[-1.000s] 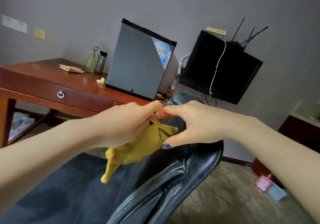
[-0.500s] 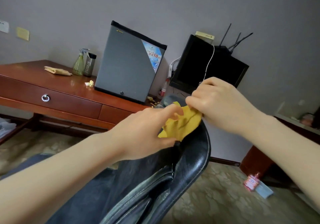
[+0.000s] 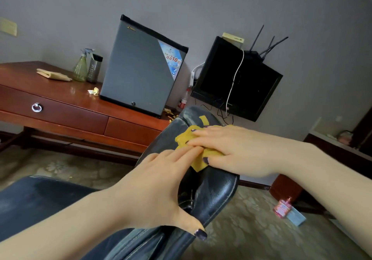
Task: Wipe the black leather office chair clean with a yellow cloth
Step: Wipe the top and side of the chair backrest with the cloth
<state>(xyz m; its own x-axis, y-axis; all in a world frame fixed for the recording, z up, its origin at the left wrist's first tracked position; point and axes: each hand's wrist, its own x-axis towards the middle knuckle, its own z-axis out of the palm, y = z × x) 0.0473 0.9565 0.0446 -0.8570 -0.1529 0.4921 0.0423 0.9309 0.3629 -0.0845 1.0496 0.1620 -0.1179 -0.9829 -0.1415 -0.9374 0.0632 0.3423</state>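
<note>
Both hands have let go of the bunched cloth since half a second ago: it now lies spread out, right hand flattened on top of it. Right hand is open, palm down, fingers straight and pointing left, pressing the cloth onto the top edge of the chair. Thumb lies along the cloth's near corner. Left hand is also open, fingers straight, tips touching the cloth's near edge just beside the right hand's fingers. Its palm rests on the backrest and its thumb is splayed down over the leather rim; nothing is held. Dark polish on the nails.

Cloth is yellow, mostly covered by the right hand, with a strip poking out at the far side and a corner showing under the thumb. Chair is black leather, worn, backrest running from bottom centre up to the hands; seat shows dark at lower left.

Beyond the chair stands a red-brown desk with a ring pull on its drawer. On it: a grey mini fridge, a green spray bottle touching or just beside a dark tumbler, a folded pale rag, and a small crumpled scrap near the fridge. Right of the fridge is a black screen with a white cable hanging over it and a router with antennas on top. On the patterned carpet at right lies a pink bottle, touching a pale blue box.
</note>
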